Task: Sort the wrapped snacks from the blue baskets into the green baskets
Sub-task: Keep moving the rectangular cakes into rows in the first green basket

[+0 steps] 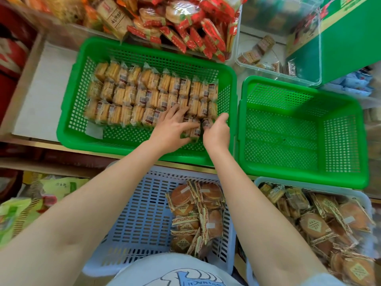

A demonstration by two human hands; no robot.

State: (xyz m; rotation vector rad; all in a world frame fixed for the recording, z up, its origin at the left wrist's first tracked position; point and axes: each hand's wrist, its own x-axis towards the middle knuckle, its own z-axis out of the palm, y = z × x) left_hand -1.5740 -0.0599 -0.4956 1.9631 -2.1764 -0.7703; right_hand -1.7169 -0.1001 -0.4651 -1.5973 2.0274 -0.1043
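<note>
A green basket [132, 48] at upper middle holds rows of wrapped cracker packs [144, 93]. My left hand [171, 131] lies with spread fingers on the packs at the near right of those rows. Beside it, my right hand [216, 131] holds a small cracker pack [206, 122] down in the same corner. A second green basket [342, 141] stands to the right with nothing in it. Below, a blue basket [140, 223] carries round wrapped cakes [195, 213] along its right side. Another blue basket [362, 199] at lower right is full of similar cakes.
Behind the green baskets, a clear bin [235, 38] is piled with red-wrapped snacks [185, 27], and another clear tub [278, 58] holds a few packs. A green box [346, 44] stands at upper right. Yellow-green bags [31, 203] lie at lower left.
</note>
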